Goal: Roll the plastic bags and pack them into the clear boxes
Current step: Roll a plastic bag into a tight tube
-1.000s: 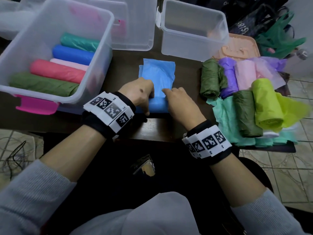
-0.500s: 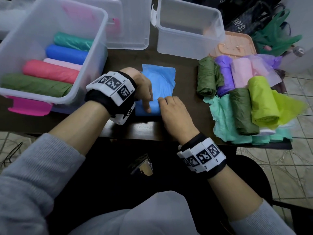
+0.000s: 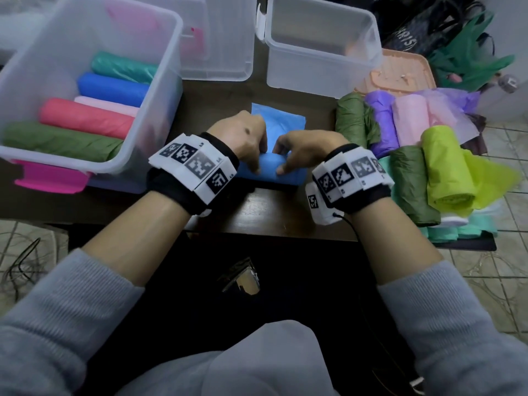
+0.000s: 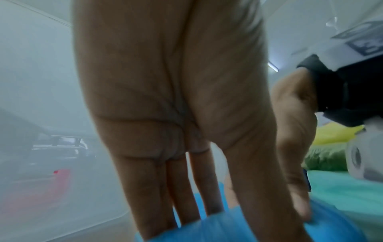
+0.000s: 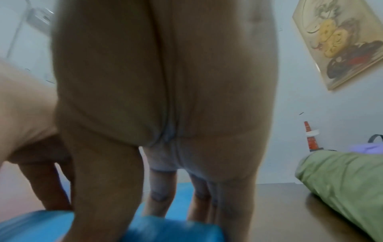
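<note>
- Your left hand point(image 3: 241, 135) lay on the left half of the blue bag point(image 3: 271, 171), with the fingers point(image 4: 157, 188) bent down over the rolled part and the thumb on its near side, so the hand gripped the roll.
- Your right hand point(image 3: 304, 150) took the right half of the same roll in the same way: fingers point(image 5: 159, 193) over the far side, thumb toward you.
- The blue bag sat at the middle of the tabletop point(image 3: 271, 212), near its front edge. The rolled part was under both hands; the flat, unrolled part point(image 3: 281, 121) stretched away from you toward the far boxes.
- The clear box on your left point(image 3: 160, 90) held five finished rolls side by side (dark green point(image 3: 60, 141), red point(image 3: 85, 118), pale pink point(image 3: 108, 105), blue point(image 3: 111, 88) and teal point(image 3: 125, 67)). A pink latch point(image 3: 50, 177) showed at its near end.
- A second clear box point(image 3: 323, 72) stood beyond the blue bag, with nothing visible inside.
- A third clear box point(image 3: 225, 52) stood between those two, farther back; its contents could not be made out.
- The pile of bags waiting on your right point(image 3: 414, 155) included olive, purple, pink, lime and mint ones, some loosely rolled, lying close beside one another.
</note>
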